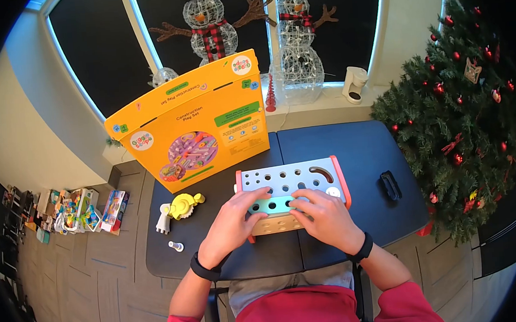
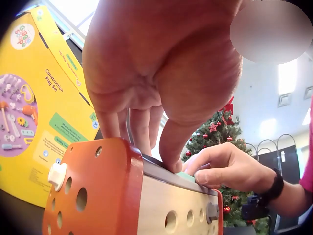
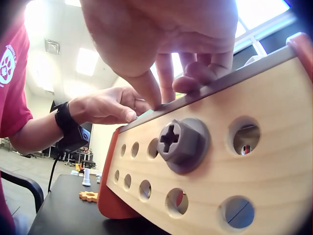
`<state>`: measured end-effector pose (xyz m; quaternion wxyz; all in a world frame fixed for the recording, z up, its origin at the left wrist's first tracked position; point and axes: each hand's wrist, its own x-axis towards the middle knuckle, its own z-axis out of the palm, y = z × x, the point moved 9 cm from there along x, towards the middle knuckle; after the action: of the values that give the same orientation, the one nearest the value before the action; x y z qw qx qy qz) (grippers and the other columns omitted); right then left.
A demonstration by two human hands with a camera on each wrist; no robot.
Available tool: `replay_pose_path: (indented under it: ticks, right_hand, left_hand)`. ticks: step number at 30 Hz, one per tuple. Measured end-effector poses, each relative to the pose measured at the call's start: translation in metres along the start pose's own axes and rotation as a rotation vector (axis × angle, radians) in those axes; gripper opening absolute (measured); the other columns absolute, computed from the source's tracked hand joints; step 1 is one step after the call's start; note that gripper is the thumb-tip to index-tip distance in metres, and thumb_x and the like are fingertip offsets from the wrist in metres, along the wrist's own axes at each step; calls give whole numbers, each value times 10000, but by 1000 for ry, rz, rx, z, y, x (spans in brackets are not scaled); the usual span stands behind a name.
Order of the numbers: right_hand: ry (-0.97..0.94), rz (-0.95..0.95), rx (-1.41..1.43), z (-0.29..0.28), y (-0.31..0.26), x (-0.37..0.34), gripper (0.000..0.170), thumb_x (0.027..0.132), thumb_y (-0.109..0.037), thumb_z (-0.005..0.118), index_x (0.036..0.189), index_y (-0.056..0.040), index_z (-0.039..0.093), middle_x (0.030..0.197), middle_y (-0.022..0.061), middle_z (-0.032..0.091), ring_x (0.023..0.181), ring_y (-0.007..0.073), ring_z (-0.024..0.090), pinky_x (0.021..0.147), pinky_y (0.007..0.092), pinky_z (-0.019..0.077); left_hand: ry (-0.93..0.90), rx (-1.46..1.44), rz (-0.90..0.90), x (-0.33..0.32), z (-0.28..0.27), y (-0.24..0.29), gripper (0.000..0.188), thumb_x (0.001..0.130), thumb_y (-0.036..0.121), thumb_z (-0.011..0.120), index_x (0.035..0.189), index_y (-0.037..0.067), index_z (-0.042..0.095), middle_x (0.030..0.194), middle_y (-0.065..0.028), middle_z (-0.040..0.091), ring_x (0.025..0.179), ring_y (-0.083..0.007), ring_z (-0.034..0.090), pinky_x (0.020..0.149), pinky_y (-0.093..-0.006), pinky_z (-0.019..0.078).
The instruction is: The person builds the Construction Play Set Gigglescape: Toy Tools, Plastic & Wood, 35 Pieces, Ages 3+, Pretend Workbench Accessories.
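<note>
A toy workbench (image 1: 300, 183) with a grey perforated top and red ends stands on the table before me. Along the top's near edge lies a teal strip with holes (image 1: 280, 205). My left hand (image 1: 233, 218) pinches its left end, thumb at the near side and fingers across the top. At the strip's right end, my right hand (image 1: 326, 215) pinches it the same way. A grey hex bolt (image 3: 183, 144) with a cross slot sticks out of the wooden side below my right hand. A white knob (image 2: 57, 176) sits on the red end panel.
Behind the workbench on the left stands a large yellow box (image 1: 208, 134). Yellow toy pieces (image 1: 182, 206), a white toy piece (image 1: 163, 219) and a white bolt (image 1: 176, 246) lie at the table's left. A black object (image 1: 390, 186) rests at the right, near a Christmas tree (image 1: 452, 111).
</note>
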<state>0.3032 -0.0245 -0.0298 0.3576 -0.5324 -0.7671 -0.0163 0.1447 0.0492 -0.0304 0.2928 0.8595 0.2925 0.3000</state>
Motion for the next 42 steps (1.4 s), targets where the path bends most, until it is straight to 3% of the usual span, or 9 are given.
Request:
replay_pose_path:
  ticks: [10, 13, 15, 19, 22, 28, 35, 37, 42]
  right_hand:
    - [28, -14, 14, 0, 1, -1, 136, 917, -173, 737, 1013, -78, 724, 1106, 57, 701, 878, 262, 696, 709, 397, 573]
    - [19, 1, 18, 1, 2, -1, 136, 916, -174, 739, 1009, -76, 729, 1102, 53, 704, 878, 262, 698, 712, 397, 575]
    - [29, -2, 20, 1, 2, -1, 137, 914, -171, 745, 1005, -70, 730, 1093, 51, 707, 877, 263, 699, 716, 401, 578]
    - [36, 15, 41, 0, 3, 0, 136, 911, -165, 753, 998, -62, 731, 1084, 49, 710, 875, 263, 698, 715, 404, 581]
    - [30, 32, 43, 0, 5, 0, 141, 884, -127, 779, 1013, -78, 746, 1077, 48, 727, 892, 278, 720, 737, 394, 584]
    - [16, 34, 49, 2, 6, 0, 141, 883, -125, 778, 1012, -79, 746, 1085, 48, 728, 892, 278, 720, 738, 397, 585]
    - [18, 21, 56, 0, 5, 0, 183, 909, -171, 759, 1050, -61, 720, 1121, 52, 706, 889, 276, 703, 727, 403, 583]
    - [18, 39, 78, -2, 5, 1, 209, 907, -178, 763, 1076, -65, 717, 1134, 55, 703, 898, 280, 706, 730, 402, 584]
    - [13, 54, 101, -10, 2, 1, 255, 895, -172, 774, 1120, -71, 712, 1160, 60, 696, 934, 278, 716, 742, 388, 587]
  left_hand:
    - [-37, -75, -94, -3, -1, -3, 580, 827, -22, 789, 1377, 80, 633, 1204, -91, 732, 847, -226, 648, 737, -338, 533]
    - [-41, 12, -90, -5, -9, -6, 560, 819, -4, 804, 1350, 66, 642, 1229, -122, 716, 961, -278, 673, 835, -364, 544]
    - [36, 78, 53, -7, -24, 2, 537, 806, 20, 824, 1316, 52, 658, 1239, -153, 702, 1070, -324, 669, 937, -384, 536]
    - [198, 76, -98, -18, -78, -10, 421, 863, 11, 772, 1274, 16, 685, 1254, -105, 733, 1094, -237, 687, 970, -353, 532]
    - [390, 91, -152, -34, -121, -34, 364, 872, 3, 757, 1230, -4, 693, 1189, -136, 747, 1049, -247, 706, 932, -355, 546]
    - [527, 247, -365, -77, -179, -98, 350, 907, 35, 730, 1253, 0, 694, 1183, -163, 752, 1110, -276, 717, 961, -382, 555]
    - [388, 437, -683, -124, -199, -189, 404, 870, 146, 787, 1245, 20, 708, 1186, -168, 753, 1101, -313, 721, 950, -415, 566]
    - [274, 539, -847, -142, -194, -234, 452, 804, 228, 849, 1197, 36, 732, 1149, -153, 763, 1061, -319, 730, 908, -417, 581]
    - [252, 617, -961, -156, -179, -266, 479, 688, 308, 927, 1051, 43, 760, 1002, -156, 772, 956, -334, 744, 848, -427, 591]
